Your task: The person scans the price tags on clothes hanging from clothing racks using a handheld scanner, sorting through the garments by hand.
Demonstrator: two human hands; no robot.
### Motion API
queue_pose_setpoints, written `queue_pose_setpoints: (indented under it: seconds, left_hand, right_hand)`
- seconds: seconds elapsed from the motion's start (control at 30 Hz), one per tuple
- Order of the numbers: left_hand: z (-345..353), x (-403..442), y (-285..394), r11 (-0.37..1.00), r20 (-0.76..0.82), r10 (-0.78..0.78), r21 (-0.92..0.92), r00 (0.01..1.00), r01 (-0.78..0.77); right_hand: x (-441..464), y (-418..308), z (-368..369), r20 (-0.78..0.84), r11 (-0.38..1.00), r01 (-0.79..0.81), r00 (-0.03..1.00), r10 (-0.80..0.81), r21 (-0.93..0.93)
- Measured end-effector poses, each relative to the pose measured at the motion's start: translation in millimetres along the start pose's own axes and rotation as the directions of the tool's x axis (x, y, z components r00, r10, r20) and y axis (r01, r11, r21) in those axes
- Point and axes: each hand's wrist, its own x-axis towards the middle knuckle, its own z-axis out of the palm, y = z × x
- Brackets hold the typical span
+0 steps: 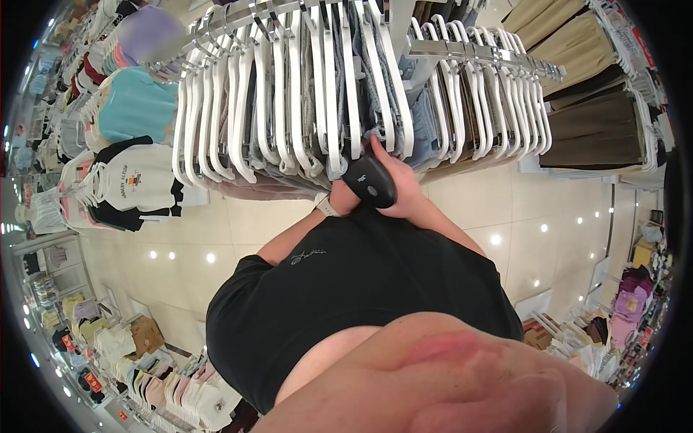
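A black handheld device with a rounded end lies against the palm of my right hand. That hand is closed around it, with the thumb pointing up at the hanging denim. My left hand, with a pale watch on the wrist, is just left of the device. The device and the garments hide its fingers. Both hands are at the lower ends of trousers on white hangers. A grey-blue folded garment edge hangs just above my left hand.
A metal rail holds the hangers, and a second rail extends right. Blue tops and a white-and-black shirt hang at left. Brown trousers hang at right. Clothing displays and a cardboard box stand lower down.
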Motion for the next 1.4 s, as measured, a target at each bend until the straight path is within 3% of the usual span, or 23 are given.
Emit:
queue_pose_setpoints:
  seconds: [0.07,0.13,0.17,0.27,0.3,0.4,0.43,0.5,0.53,0.57,0.6,0.67,0.73,0.77,0.87,0.93,1.03,1.1,1.17,1.27,1.33,1.37,1.4]
  left_hand:
    - [0.8,6.6,20.6,0.827,-0.101,-0.332,-0.510,0.938,0.238]
    - [-2.0,15.8,30.5,0.579,-0.101,-0.528,-0.769,0.843,0.271]
    - [-1.8,19.2,28.6,0.532,-0.118,-0.562,-0.810,0.819,0.248]
    - [16.5,-3.8,-5.6,0.820,-0.112,-0.379,-0.502,0.919,0.277]
    - [21.5,-3.6,-11.4,0.972,-0.114,-0.208,-0.138,0.971,0.192]
    - [30.0,17.9,-29.4,0.938,-0.051,0.060,0.344,0.997,-0.038]
    - [36.8,30.2,-28.2,0.905,-0.100,-0.006,0.422,0.995,0.048]
    - [44.6,53.8,-41.6,0.960,-0.203,-0.213,0.141,0.956,0.244]
    - [49.7,65.4,-58.5,0.921,-0.195,-0.361,-0.230,0.912,0.316]
    - [44.6,73.0,-57.6,0.794,-0.142,-0.474,-0.496,0.869,0.353]
    - [39.4,80.6,-56.6,0.599,-0.085,-0.579,-0.720,0.811,0.352]
    - [-5.2,123.3,-13.1,0.224,0.061,-0.705,-0.926,0.707,0.303]
    - [-13.1,120.0,11.7,0.670,-0.244,-0.544,-0.702,0.803,0.240]
    - [-17.0,113.6,7.7,0.732,-0.232,-0.506,-0.625,0.830,0.271]
    - [-8.2,97.8,-2.7,0.835,-0.313,-0.313,-0.540,0.896,0.103]
    - [-9.0,86.4,-5.7,0.804,-0.265,-0.316,-0.585,0.911,0.109]
    - [-19.3,82.6,0.2,0.674,-0.164,-0.427,-0.713,0.889,0.192]
    - [-28.3,85.5,6.5,0.554,-0.086,-0.507,-0.794,0.858,0.249]
    - [-33.4,85.6,9.3,0.419,0.000,-0.576,-0.859,0.817,0.295]
    - [-33.9,85.7,8.2,0.676,-0.154,-0.484,-0.692,0.862,0.256]
    - [-41.6,89.1,15.1,0.487,0.064,-0.667,-0.717,0.743,0.499]
    - [-50.0,93.5,23.4,0.374,0.175,-0.733,-0.703,0.657,0.605]
    - [-49.5,93.0,23.2,0.396,0.167,-0.728,-0.689,0.665,0.606]
  right_hand:
    - [-9.5,9.2,0.0,0.044,0.998,-0.033,0.998,0.035,-0.044]
    - [-15.6,18.7,1.3,-0.003,0.998,0.007,1.000,-0.007,-0.060]
    - [-19.0,26.9,2.8,-0.004,1.000,0.023,1.000,-0.023,-0.002]
    - [-19.7,33.2,1.6,0.019,0.987,0.046,0.999,-0.050,0.152]
    - [-9.4,16.1,-4.4,0.048,0.981,0.037,0.998,-0.047,0.189]
    - [0.0,15.1,15.3,-0.026,0.981,0.070,0.997,-0.066,0.182]
    - [-0.8,21.1,22.4,-0.076,0.983,0.090,0.994,-0.079,0.158]
    - [-2.8,26.1,24.8,-0.074,0.989,0.031,0.997,-0.021,0.147]
    - [-4.6,29.7,27.0,-0.072,0.990,0.005,0.997,0.005,0.142]
    - [-15.2,40.4,35.9,-0.121,0.964,-0.114,0.982,0.147,0.241]
    - [-14.9,39.1,34.4,-0.108,0.959,-0.148,0.978,0.178,0.240]
    - [-8.6,35.2,23.5,-0.079,0.948,-0.216,0.968,0.240,0.233]
    - [-4.3,34.5,13.6,-0.069,0.962,-0.235,0.967,0.246,0.142]
    - [-3.2,38.2,11.7,-0.049,0.957,-0.257,0.963,0.265,0.130]
    - [1.4,47.9,17.6,-0.018,0.904,-0.386,0.918,0.396,0.183]
    - [7.8,50.1,24.5,-0.015,0.850,-0.504,0.859,0.512,0.151]
    - [37.1,21.9,10.3,0.156,0.687,-0.723,0.672,0.724,-0.076]
    - [30.4,36.0,20.3,0.102,0.811,-0.578,0.816,0.570,0.090]
    - [26.4,42.1,26.4,0.017,0.870,-0.475,0.879,0.477,0.131]
    - [26.1,40.3,31.8,-0.107,0.917,-0.395,0.911,0.398,0.051]
    - [22.1,48.9,39.3,-0.173,0.960,-0.277,0.944,0.280,0.043]
    - [24.9,43.1,39.0,-0.147,0.930,-0.341,0.921,0.360,0.139]
    - [28.8,34.5,37.4,-0.114,0.885,-0.402,0.893,0.436,0.233]
